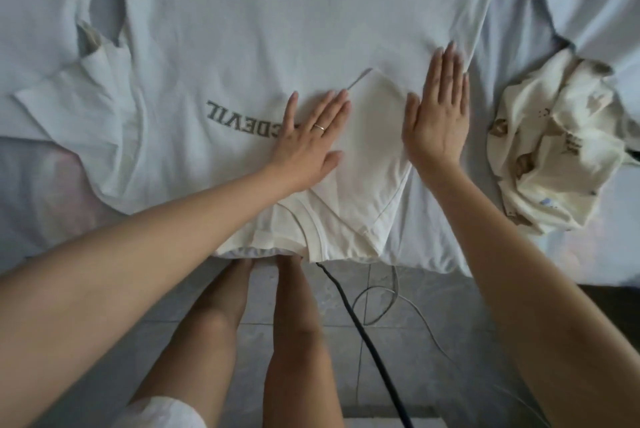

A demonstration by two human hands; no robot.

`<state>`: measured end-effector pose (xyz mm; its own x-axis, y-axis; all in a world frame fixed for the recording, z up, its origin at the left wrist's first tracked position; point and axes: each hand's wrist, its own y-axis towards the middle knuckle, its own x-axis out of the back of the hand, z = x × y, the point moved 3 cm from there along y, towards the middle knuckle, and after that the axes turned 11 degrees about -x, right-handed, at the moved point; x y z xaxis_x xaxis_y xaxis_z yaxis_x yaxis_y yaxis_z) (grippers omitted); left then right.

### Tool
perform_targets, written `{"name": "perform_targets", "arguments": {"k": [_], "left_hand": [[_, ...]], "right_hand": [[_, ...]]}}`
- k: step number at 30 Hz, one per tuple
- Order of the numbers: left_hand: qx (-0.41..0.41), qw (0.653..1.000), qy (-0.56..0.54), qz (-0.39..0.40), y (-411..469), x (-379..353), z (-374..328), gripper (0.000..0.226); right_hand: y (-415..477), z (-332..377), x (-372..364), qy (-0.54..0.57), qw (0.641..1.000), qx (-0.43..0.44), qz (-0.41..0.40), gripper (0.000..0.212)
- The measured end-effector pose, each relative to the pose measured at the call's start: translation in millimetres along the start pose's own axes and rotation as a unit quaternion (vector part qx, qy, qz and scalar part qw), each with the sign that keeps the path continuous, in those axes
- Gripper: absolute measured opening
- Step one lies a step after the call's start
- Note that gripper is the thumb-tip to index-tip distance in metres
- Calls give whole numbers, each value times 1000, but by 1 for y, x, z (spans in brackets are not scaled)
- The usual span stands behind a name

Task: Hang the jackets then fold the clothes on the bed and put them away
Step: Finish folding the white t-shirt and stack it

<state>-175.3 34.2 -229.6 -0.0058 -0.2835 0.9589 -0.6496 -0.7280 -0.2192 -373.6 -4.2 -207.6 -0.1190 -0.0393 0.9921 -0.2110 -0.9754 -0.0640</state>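
A white T-shirt [242,46] with grey lettering lies spread flat on the bed, its neck at the near edge. One sleeve [374,136] is folded in over the chest. My left hand [311,136] lies flat on the lettering, fingers straight, a ring on one finger. My right hand [440,109] presses flat on the shirt beside the folded sleeve, fingers straight and together. The other sleeve [79,95] lies spread out to the left.
A crumpled cream garment with brown prints [550,147] lies on the bed at the right. More pale cloth [595,1] sits at the far right. A black cable [367,341] and thin white wires [381,303] run across the tiled floor by my legs.
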Motion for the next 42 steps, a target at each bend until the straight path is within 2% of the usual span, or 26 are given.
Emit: {"name": "perform_targets", "arguments": {"k": [3, 4, 6, 8, 10, 11, 15, 18, 20, 23, 26, 28, 29, 30, 31, 32, 33, 34, 35, 36, 38, 39, 41, 42], "left_hand": [[-70, 997, 13, 6, 33, 10, 3, 69], [-90, 996, 25, 12, 42, 12, 4, 70], [-112, 992, 49, 18, 50, 9, 13, 72], [-121, 991, 63, 11, 51, 4, 21, 75], [-118, 990, 76, 15, 52, 3, 17, 79], [-113, 990, 84, 16, 52, 4, 15, 79], [-140, 985, 98, 2, 37, 3, -4, 71], [-177, 978, 110, 6, -4, -14, 0, 69], [-143, 986, 89, 15, -32, -20, 14, 68], [-109, 993, 31, 20, -66, -20, 31, 63], [-57, 994, -75, -50, -97, -11, 45, 62], [46, 985, -117, -117, -123, -1, 67, 64], [116, 972, -138, -152, -136, 5, 76, 64], [203, 944, -168, -198, -151, 10, 88, 63], [311, 893, -204, -253, -170, 15, 102, 62], [416, 820, -242, -309, -187, 19, 114, 61], [514, 731, -278, -353, -201, 23, 123, 60], [591, 646, -311, -370, -211, 21, 132, 61], [641, 589, -334, -361, -217, 15, 142, 62], [661, 562, -354, -349, -228, 13, 155, 63], [629, 544, -417, -368, -232, 5, 177, 63], [617, 519, -448, -388, -231, 2, 183, 60], [608, 459, -487, -427, -230, -2, 192, 53], [614, 443, -491, -431, -226, -2, 193, 50]], "right_hand": [[-36, 9, -17, -24, 993, 112, 43, 66], [-41, 0, -23, -38, 991, 111, 57, 71], [-44, -20, -32, -49, 994, 51, 79, 79], [-47, -27, -31, -36, 994, -52, 91, 82], [-59, -11, -24, 23, 985, -149, 80, 81], [-69, 7, -19, 50, 983, -159, 75, 79], [-136, 49, -27, 62, 990, -26, 127, 71], [-170, 26, -39, 17, 988, -17, 154, 71], [-178, 12, -36, 11, 986, -30, 165, 69], [-181, 14, -23, 59, 979, -72, 179, 66], [-168, 33, -3, 78, 986, -91, 113, 52], [-156, 52, 3, 90, 989, -81, 82, 40], [-150, 60, 4, 101, 989, -75, 76, 36], [-142, 71, 4, 119, 987, -69, 79, 35], [-135, 90, 1, 137, 985, -54, 89, 35], [-128, 108, -2, 153, 982, -38, 104, 37], [-121, 126, -5, 162, 980, -20, 114, 39], [-115, 144, -7, 162, 979, 4, 123, 42], [-110, 161, -9, 163, 977, 24, 134, 44], [-107, 188, -13, 167, 972, 44, 157, 46], [-105, 230, -20, 178, 960, 64, 207, 51], [-107, 247, -24, 185, 954, 66, 227, 53], [-113, 280, -33, 186, 944, 45, 268, 55], [-115, 290, -35, 187, 942, 11, 278, 56]]}}
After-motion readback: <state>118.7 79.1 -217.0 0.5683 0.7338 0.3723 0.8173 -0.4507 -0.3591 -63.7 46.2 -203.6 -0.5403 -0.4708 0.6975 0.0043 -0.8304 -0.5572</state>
